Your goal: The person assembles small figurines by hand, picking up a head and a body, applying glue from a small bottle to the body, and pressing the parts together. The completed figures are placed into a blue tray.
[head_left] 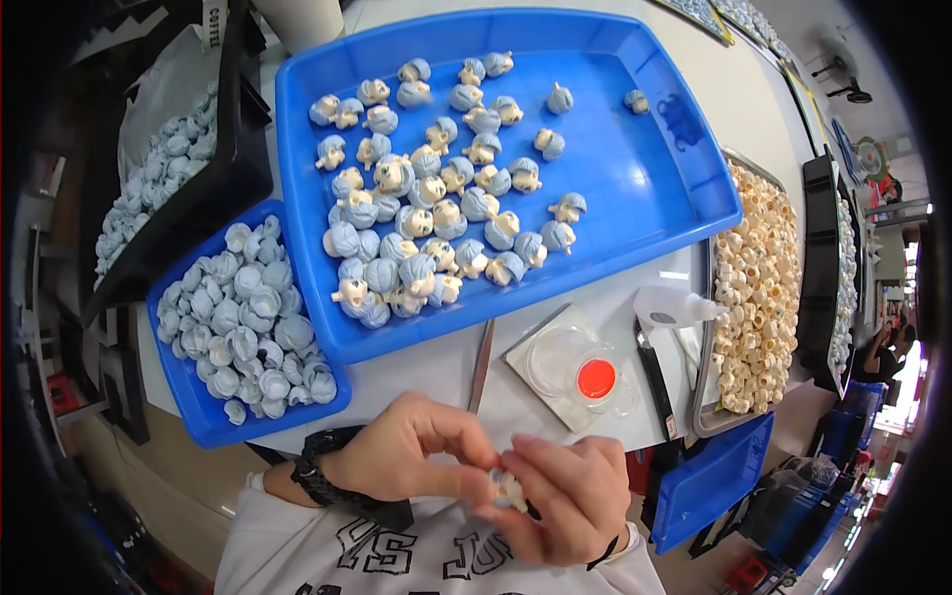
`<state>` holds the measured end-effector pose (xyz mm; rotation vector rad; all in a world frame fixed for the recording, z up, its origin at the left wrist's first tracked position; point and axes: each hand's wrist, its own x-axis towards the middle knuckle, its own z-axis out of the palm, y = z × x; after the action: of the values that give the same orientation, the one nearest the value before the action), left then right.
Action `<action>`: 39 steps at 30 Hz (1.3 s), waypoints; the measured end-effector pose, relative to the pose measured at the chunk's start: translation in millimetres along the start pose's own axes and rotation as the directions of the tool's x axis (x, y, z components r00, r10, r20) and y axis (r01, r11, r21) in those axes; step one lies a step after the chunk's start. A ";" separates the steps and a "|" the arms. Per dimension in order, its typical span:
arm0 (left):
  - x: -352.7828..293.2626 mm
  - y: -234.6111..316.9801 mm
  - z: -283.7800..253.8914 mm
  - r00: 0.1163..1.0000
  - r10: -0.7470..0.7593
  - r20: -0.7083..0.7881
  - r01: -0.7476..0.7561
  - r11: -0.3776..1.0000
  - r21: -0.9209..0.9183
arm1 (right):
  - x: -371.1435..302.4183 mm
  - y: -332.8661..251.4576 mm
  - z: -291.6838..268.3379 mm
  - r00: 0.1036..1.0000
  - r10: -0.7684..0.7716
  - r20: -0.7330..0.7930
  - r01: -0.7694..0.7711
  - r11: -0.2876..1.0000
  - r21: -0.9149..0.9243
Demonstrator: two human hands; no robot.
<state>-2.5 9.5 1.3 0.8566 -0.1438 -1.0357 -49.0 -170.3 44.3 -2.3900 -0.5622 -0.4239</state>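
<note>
Close to my chest at the lower middle, my left hand (407, 456) and my right hand (560, 501) pinch together on one small cream toy head piece (510, 489), mostly hidden by my fingers. A black watch sits on my left wrist. Ahead of my hands, a large blue tray (654, 188) holds several assembled toy heads (426, 213) with pale blue hair. At the left, a smaller blue tray (193, 402) is filled with loose pale blue hair pieces (248, 317).
A metal tray of cream face pieces (759, 283) stands at the right, with a white glue bottle (669, 307) beside it. A clear dish with a red spot (595, 377), tweezers (481, 362) and a black bin of blue pieces (159, 164) surround the work area. An empty blue bin (709, 481) sits low right.
</note>
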 end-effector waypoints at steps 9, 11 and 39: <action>-8.6 10.7 8.8 0.985 -0.011 0.173 -0.073 0.878 0.472 | -2.4 3.5 -3.4 0.988 -0.121 -0.094 0.137 0.974 0.179; -14.2 15.1 8.6 0.991 0.006 0.134 -0.075 0.855 0.513 | -2.8 0.7 -11.8 0.997 -0.072 0.039 0.065 0.985 0.162; -93.5 28.7 13.8 0.698 0.716 0.022 -0.174 0.139 0.975 | -45.2 10.6 -17.5 0.990 0.076 -0.116 -0.012 0.881 0.473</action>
<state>-38.9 83.2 56.1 2.0047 -0.6423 0.0713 -85.2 -202.0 32.4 -1.8865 -0.4848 -0.3712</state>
